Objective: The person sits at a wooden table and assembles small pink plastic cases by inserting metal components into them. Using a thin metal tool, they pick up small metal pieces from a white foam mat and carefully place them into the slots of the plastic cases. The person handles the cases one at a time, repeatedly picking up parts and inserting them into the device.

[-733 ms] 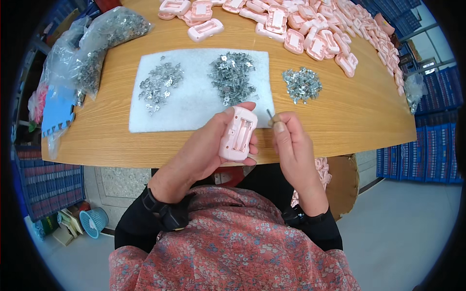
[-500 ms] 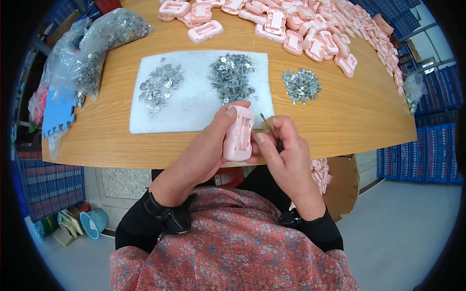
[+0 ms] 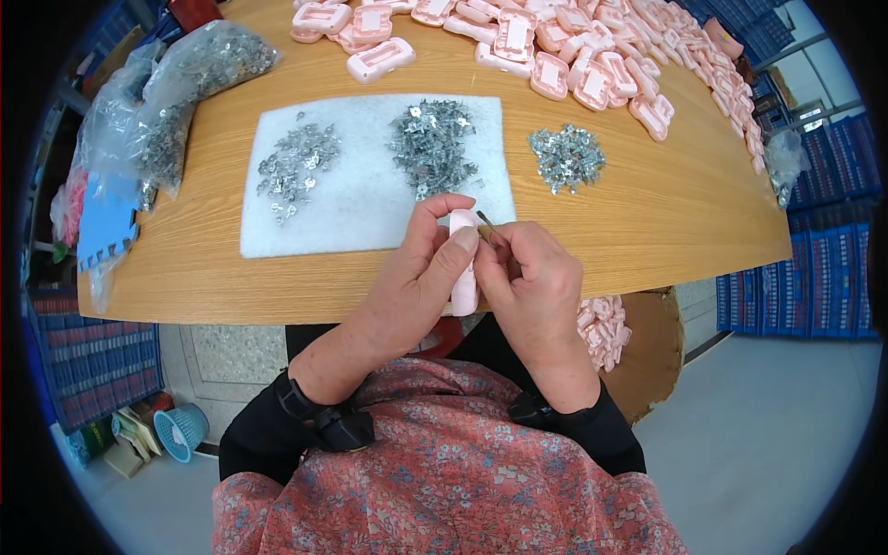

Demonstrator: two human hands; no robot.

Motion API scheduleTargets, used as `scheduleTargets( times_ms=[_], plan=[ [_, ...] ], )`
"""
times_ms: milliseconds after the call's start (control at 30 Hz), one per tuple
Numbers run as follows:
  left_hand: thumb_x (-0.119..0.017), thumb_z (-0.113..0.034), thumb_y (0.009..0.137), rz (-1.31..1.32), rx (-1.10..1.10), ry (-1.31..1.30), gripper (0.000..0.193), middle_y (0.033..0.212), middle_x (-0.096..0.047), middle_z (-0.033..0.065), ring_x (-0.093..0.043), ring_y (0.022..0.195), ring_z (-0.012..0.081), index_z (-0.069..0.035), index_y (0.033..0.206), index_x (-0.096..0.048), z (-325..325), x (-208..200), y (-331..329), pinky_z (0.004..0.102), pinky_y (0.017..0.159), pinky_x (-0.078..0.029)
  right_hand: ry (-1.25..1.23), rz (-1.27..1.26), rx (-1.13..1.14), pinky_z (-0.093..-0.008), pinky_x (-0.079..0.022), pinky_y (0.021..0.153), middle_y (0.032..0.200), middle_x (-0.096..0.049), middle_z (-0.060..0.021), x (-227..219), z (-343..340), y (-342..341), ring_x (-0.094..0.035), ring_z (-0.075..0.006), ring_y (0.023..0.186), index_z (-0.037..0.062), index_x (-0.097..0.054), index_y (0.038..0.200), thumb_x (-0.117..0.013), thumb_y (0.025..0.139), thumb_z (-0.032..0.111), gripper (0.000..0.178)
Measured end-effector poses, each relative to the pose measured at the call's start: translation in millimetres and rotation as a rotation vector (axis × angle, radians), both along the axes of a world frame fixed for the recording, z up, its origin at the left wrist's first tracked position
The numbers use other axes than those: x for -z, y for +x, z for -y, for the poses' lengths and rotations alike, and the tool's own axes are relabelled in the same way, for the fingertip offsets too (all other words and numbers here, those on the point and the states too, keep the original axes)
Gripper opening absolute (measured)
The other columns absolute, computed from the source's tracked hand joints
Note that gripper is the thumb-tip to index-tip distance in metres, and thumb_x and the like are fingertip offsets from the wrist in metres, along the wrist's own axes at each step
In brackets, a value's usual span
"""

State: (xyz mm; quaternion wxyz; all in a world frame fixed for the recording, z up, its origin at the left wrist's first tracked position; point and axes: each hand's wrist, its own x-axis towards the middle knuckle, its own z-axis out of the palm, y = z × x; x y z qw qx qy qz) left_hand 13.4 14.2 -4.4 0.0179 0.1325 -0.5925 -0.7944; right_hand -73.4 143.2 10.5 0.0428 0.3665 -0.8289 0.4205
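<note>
Left fingers [image 3: 433,213] wrap pink casing [image 3: 464,294], now edge-on; right fingers [image 3: 492,273] pinch tool [image 3: 486,222], now nearer.

Bright, even light covers the wooden counter [image 3: 666,213], shadows faint; the white mat [image 3: 365,208] looks palest, small glints dot the metal pieces [image 3: 566,159], and a sheen lies on the plastic bag [image 3: 217,60] at far left; the hands [image 3: 538,291] and pink casing [image 3: 464,296] look fairly sharp, while fisheye distortion bows the counter's near edge, black fills the corners and the blue racks [image 3: 837,282] at right look softer
</note>
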Motion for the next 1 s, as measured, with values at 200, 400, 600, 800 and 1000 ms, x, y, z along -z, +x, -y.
scheduleTargets(
  times_ms=[200, 400, 600, 800, 1000],
  plan=[
    [-0.043, -0.031, 0.105, 0.064, -0.135, 0.368, 0.038, 0.113, -0.055, 0.0065, -0.059, 0.1, 0.0156, -0.015, 0.139, -0.035, -1.8, 1.3, -7.8, 0.0345, 0.082, -0.054, -0.171, 0.283, 0.091, -0.0269, -0.046, 0.052, 0.065, -0.055, -0.0042, 7.7, -3.7, -2.9, -0.054, -0.0103, 0.056, 0.0016, -0.059, 0.08, -0.071, 0.082, 0.006, 0.013],
    [-0.054, -0.018, 0.097, -0.05, -0.096, 0.305, 0.045, 0.099, -0.059, 0.0071, -0.061, 0.085, 0.0159, -0.01, 0.138, -0.037, 3.6, -0.1, -6.5, 0.0341, 0.079, -0.054, -0.31, 0.541, 0.04, -0.0196, -0.038, 0.054, 0.067, -0.049, 0.0053, 13.7, -8.5, -10.7, -0.043, -0.0019, 0.062, 0.0014, -0.056, 0.079, -0.071, 0.083, 0.005, 0.016],
    [-0.065, 0.002, 0.087, -0.176, -0.278, -0.032, 0.054, 0.097, -0.059, 0.0014, -0.057, 0.086, 0.0082, -0.008, 0.137, -0.045, -2.5, -1.5, -11.5, 0.025, 0.08, -0.05, -0.236, 0.526, 0.036, -0.0194, -0.037, 0.054, 0.067, -0.049, 0.0055, 3.6, -7.6, -2.6, -0.041, -0.0014, 0.062, 0.0012, -0.057, 0.08, -0.072, 0.083, 0.006, 0.017],
    [-0.065, 0.001, 0.087, -0.093, -0.273, -0.082, 0.047, 0.098, -0.059, -0.0005, -0.057, 0.088, 0.007, -0.007, 0.133, -0.053, 2.0, -0.1, -10.6, 0.0244, 0.076, -0.05, -0.24, 0.545, -0.032, -0.02, -0.038, 0.055, 0.067, -0.049, 0.0045, 3.8, -8.3, -2.1, -0.042, -0.002, 0.062, -0.0001, -0.058, 0.083, -0.072, 0.084, 0.006, 0.015],
    [-0.063, 0.001, 0.088, -0.036, -0.128, 0.065, 0.047, 0.095, -0.059, 0.0001, -0.061, 0.08, 0.0074, -0.003, 0.134, -0.052, 9.5, -5.0, -6.5, 0.024, 0.073, -0.052, -0.059, 0.65, -0.173, -0.0195, -0.039, 0.06, 0.075, -0.052, 0.0051, -7.1, -18.2, -17.9, -0.045, -0.0017, 0.069, -0.001, -0.061, 0.091, -0.068, 0.089, 0.009, 0.012]
  ],
)
